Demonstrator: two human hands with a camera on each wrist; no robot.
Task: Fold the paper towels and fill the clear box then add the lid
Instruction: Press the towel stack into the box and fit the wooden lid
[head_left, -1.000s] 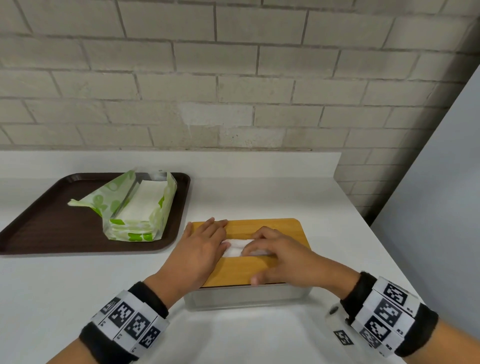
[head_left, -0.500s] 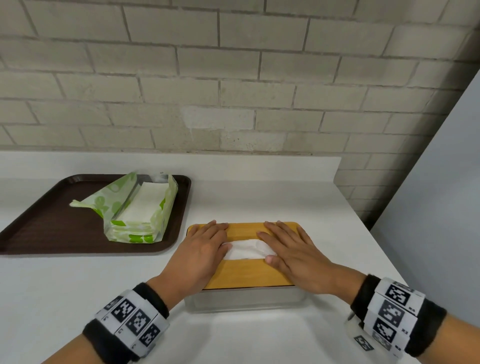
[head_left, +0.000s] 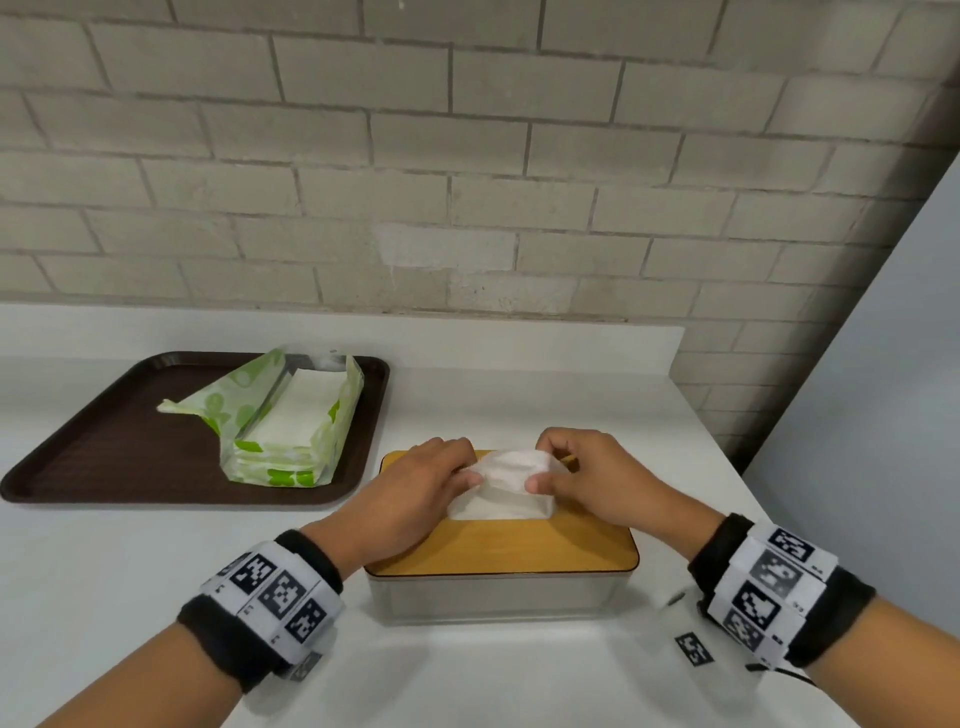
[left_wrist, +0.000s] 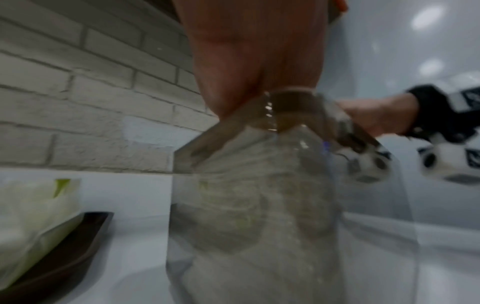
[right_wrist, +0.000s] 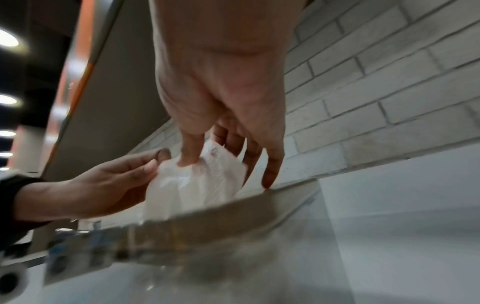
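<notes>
The clear box (head_left: 493, 597) stands on the white counter with its wooden lid (head_left: 519, 545) on top. A white paper towel (head_left: 509, 478) sticks up through the slot in the lid. My left hand (head_left: 462, 475) pinches the towel's left side and my right hand (head_left: 540, 470) pinches its top right corner. In the right wrist view my thumb and fingers (right_wrist: 189, 158) hold the raised paper towel (right_wrist: 202, 181), and my left hand (right_wrist: 150, 166) holds its other edge. The left wrist view is blurred; it shows the clear box (left_wrist: 259, 216) filled with white towels.
A brown tray (head_left: 104, 457) lies at the left with an opened green-patterned pack of paper towels (head_left: 291, 426) on it. A brick wall runs behind the counter. The counter ends just right of the box, beside a grey panel (head_left: 883, 415).
Both hands lay flat on the lid beside the towel half a second ago. Now they have lifted, curled onto the towel and drawn it up out of the slot.
</notes>
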